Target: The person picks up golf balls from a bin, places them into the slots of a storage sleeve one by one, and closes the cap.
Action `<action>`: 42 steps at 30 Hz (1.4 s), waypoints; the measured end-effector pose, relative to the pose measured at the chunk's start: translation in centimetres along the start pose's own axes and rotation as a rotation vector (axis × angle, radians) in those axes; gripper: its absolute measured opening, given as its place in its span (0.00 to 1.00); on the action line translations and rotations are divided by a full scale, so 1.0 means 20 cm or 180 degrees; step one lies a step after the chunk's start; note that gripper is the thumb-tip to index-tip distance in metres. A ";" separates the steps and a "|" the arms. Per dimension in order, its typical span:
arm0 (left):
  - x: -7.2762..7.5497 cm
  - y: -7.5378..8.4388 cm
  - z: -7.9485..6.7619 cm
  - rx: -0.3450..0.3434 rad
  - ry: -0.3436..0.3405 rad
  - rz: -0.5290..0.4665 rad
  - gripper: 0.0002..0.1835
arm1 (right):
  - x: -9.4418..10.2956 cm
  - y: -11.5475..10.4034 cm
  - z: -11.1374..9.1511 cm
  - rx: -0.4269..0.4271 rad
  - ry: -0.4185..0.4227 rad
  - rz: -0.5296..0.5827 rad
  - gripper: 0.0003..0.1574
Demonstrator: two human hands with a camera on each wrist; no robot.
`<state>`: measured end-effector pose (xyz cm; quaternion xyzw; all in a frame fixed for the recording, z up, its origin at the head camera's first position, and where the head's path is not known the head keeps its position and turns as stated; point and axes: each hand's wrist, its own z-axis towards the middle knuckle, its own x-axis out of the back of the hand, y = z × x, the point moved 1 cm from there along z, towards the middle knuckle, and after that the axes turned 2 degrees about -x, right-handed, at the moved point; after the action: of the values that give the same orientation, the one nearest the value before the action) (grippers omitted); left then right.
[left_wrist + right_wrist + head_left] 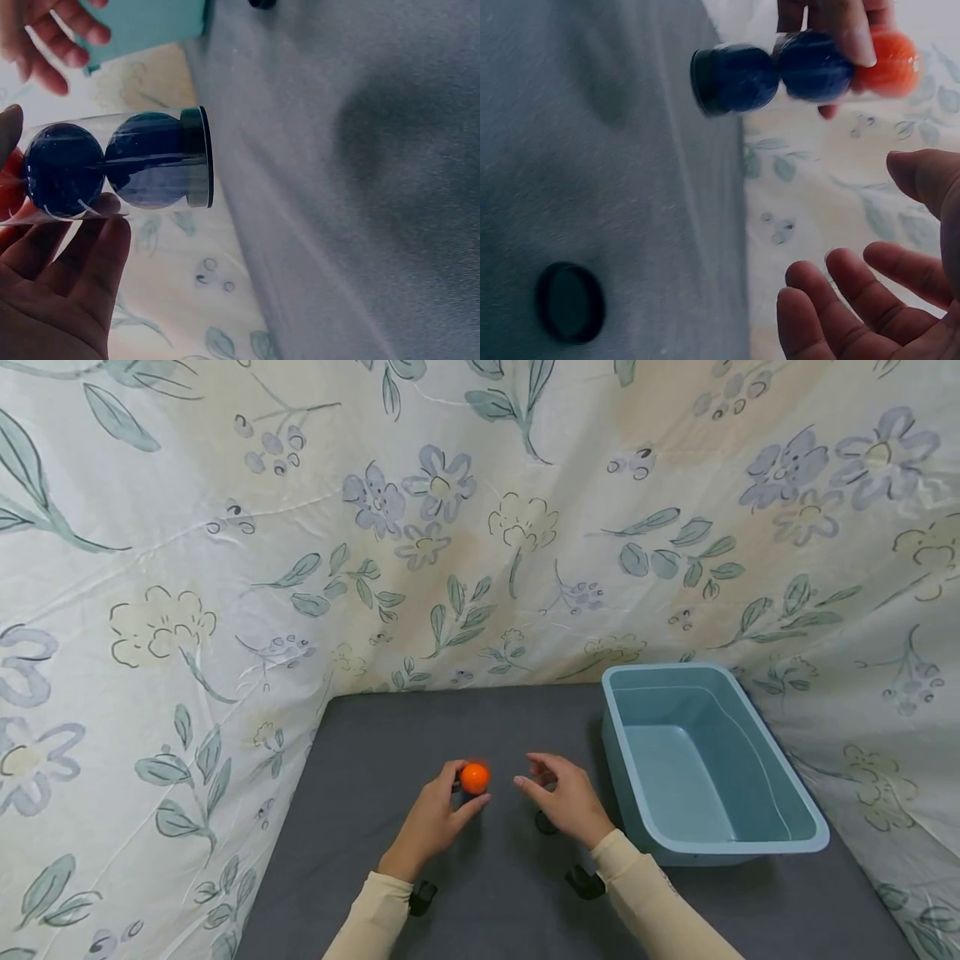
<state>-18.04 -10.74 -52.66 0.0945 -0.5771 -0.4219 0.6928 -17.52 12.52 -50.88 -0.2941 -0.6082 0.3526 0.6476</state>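
Note:
My left hand (429, 817) grips a clear tube (199, 157) upright above the table, thumb on one side and fingers on the other. Inside it, an orange ball (475, 778) sits at the top end, with two dark blue balls (816, 66) stacked below. A dark cap closes the tube's lower end. To the right, apart from the tube, my right hand (567, 797) hovers with loosely bent fingers and nothing in its grasp. Below that hand a black ring-shaped lid (570, 302) lies on the table, partly hidden by the hand in the head view.
A blue-grey plastic bin (637, 760) stands on the right of the dark grey table (390, 735), close beside my right forearm. Floral cloth (450, 568) hangs behind and along both sides. Small black devices (585, 882) sit at both wrists.

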 end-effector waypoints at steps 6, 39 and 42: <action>-0.02 -0.03 -0.01 0.0068 -0.0051 -0.0100 0.30 | -0.03 0.08 0.01 -0.0237 -0.0057 -0.0286 0.30; -0.15 -0.19 -0.08 0.0418 -0.0410 -0.0317 0.29 | -0.21 0.41 -0.01 -0.0602 -0.0378 -0.1064 0.43; -0.16 -0.20 -0.08 0.0424 -0.0404 -0.0323 0.29 | -0.21 0.40 -0.01 -0.0516 -0.0413 -0.1165 0.42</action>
<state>-18.43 -11.65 -58.00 0.1425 -0.6411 -0.4223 0.6248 -18.08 13.79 -59.86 -0.2065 -0.7182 0.1971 0.6345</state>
